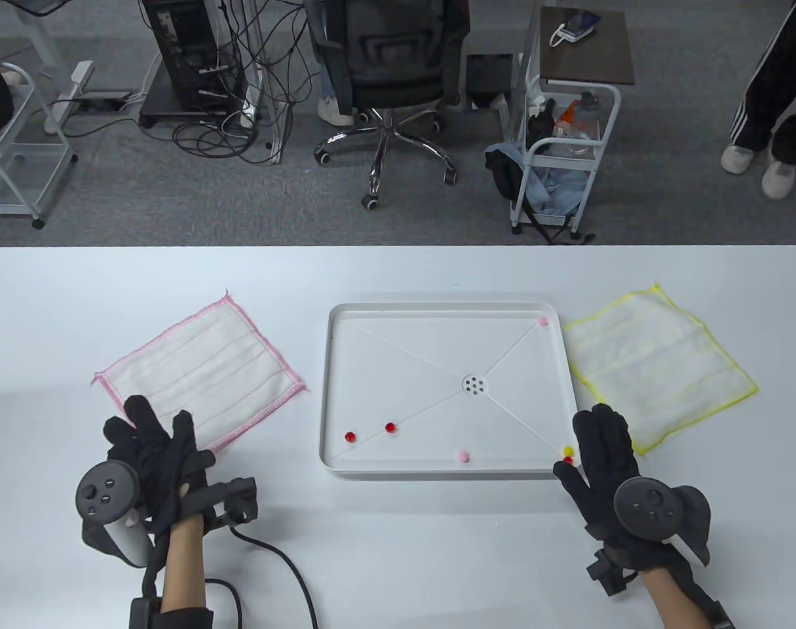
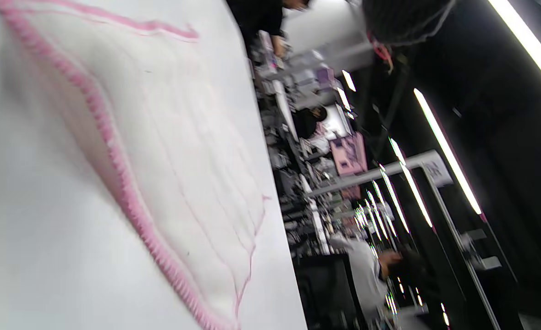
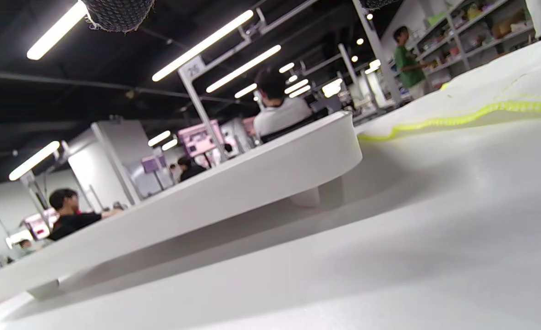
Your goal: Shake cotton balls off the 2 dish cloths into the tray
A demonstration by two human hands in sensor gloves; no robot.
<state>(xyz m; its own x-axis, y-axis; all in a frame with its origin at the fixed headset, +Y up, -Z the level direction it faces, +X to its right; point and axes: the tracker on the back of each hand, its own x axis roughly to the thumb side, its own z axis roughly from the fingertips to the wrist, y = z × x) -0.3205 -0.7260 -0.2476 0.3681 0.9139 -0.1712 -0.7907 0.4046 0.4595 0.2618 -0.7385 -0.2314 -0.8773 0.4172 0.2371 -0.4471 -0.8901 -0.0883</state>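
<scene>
A white tray (image 1: 345, 314) sits mid-table and holds several small balls: two red ones (image 1: 390, 428), a pink one (image 1: 463, 456), another pink one (image 1: 542, 322) in the far right corner, and a yellow one (image 1: 568, 451) at the near right corner. The pink-edged cloth (image 1: 201, 373) lies flat left of the tray, also filling the left wrist view as the pink-edged cloth (image 2: 169, 151). The yellow-edged cloth (image 1: 660, 367) lies flat to the right. My left hand (image 1: 152, 439) rests open beside the pink cloth's near edge. My right hand (image 1: 601, 445) lies open at the tray's near right corner, holding nothing.
A black cable (image 1: 286, 570) runs from the left wrist across the near table. The tray's raised rim (image 3: 252, 174) stands on small feet close to my right hand. Beyond the far table edge are an office chair (image 1: 388, 72) and a cart (image 1: 561, 151).
</scene>
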